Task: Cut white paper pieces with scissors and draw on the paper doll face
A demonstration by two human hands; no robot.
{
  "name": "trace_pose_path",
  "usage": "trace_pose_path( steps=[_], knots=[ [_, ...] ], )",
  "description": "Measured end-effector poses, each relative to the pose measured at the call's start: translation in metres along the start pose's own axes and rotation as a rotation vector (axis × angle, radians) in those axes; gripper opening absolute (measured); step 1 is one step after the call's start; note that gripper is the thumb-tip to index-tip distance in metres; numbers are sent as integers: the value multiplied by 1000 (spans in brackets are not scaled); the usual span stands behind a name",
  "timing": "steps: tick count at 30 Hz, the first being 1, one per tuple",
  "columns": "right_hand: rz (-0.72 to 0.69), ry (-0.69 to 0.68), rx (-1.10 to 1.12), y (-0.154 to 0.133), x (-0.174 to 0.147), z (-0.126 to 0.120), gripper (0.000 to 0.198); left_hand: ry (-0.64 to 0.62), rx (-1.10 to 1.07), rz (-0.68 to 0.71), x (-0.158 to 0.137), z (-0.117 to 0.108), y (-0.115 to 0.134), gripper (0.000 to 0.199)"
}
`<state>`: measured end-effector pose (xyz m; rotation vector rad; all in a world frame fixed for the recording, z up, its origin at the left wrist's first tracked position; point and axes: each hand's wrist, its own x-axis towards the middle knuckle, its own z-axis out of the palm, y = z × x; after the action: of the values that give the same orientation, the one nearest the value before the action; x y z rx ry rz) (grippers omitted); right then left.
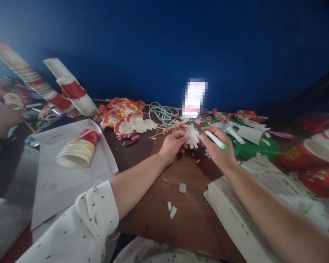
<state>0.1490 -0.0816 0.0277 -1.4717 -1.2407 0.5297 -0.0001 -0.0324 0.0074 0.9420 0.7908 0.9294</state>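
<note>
My left hand (172, 145) pinches a white paper cutout (192, 137) with a fringed lower edge, just above the brown table. A red and white strip shows beside it, and I cannot tell if it is joined on. Between the fingers of my right hand (221, 149) lies a white marker pen (212, 138) with a green end. Its tip points toward the cutout, but whether they touch is hidden. Behind my left hand sit several finished-looking paper cutouts (124, 128) with red and orange trim.
A stack of paper cups (78, 148) lies in a white box lid (109, 153) at left. Light blue cord (164, 114) and a lit phone (194, 98) stand at the back. White paper bags (233, 215) and red cups (308, 155) are at right. Another person's hand (2, 118) is far left.
</note>
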Motion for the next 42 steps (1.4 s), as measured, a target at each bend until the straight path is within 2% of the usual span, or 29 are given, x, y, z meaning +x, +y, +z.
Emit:
trace_pose_path(
  steps=[6, 11, 13, 20, 28, 42],
  knots=[
    [-157, 94, -112, -2, 0, -4, 31, 87, 36, 16, 3, -2, -4, 14],
    [-439, 95, -266, -7, -6, -5, 30, 90, 99, 31, 4, -5, -7, 16],
    [-505, 91, -289, -7, -7, -5, 28, 93, 121, 33, 2, -4, -5, 15],
    [-384, 64, -284, -3, -11, -2, 21, 117, 169, 30, -1, 1, 0, 13],
    [-364, 59, -302, 0, -13, 0, 21, 92, 192, 50, -1, 0, -2, 15],
    [-410, 51, -352, 3, -11, 0, 21, 62, 186, 41, -3, 2, -1, 14]
  ],
)
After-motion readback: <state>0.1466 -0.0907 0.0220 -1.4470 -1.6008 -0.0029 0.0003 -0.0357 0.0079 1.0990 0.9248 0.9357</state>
